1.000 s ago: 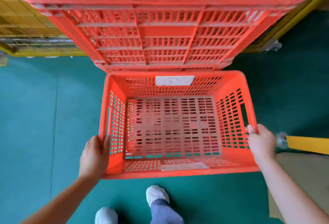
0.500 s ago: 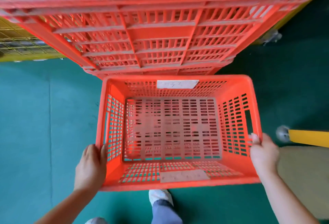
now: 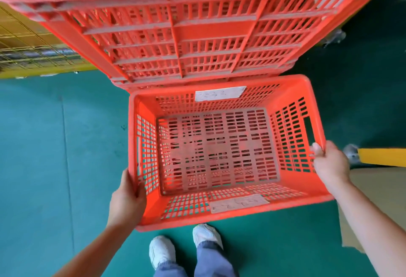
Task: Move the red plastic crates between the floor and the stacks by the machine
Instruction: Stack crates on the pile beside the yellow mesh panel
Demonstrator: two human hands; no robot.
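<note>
— Between the two hands, what is the person holding?

— The person is holding one red crate (image 3: pixel 230 219), open side up and with nothing inside. It is hanging over the green floor (image 3: pixel 44 166), just ahead of the two white shoes (image 3: pixel 162 250). The left hand (image 3: pixel 127 197) is gripping the rim near the left corner closest to the person, with the thumb curled inside the wall and the fingers outside. The right hand (image 3: pixel 329 162) is clamping the right rim with the thumb lying on top. Its other fingers are hiding behind the wall.

— And what is standing around it?

— Directly behind the far wall, a tall stack of red crates (image 3: pixel 186 34) is rising and filling the top of the view, so it is blocking the way forward. I cannot tell whether the held crate is touching it. I also cannot count the crates in it, because their rims are blurring together.

— Anything else?

— Two white labels (image 3: pixel 220 93) are sticking on the held crate, one on the far wall and one on the near wall. The writing is too faint to read. On the left, a yellow wire fence (image 3: pixel 26 43) is running behind the stack. On the right, one yellow bar (image 3: pixel 382 155) is showing near the right hand, and one sheet of cardboard (image 3: pixel 377 199) is lying just below it, under the right forearm.
</note>
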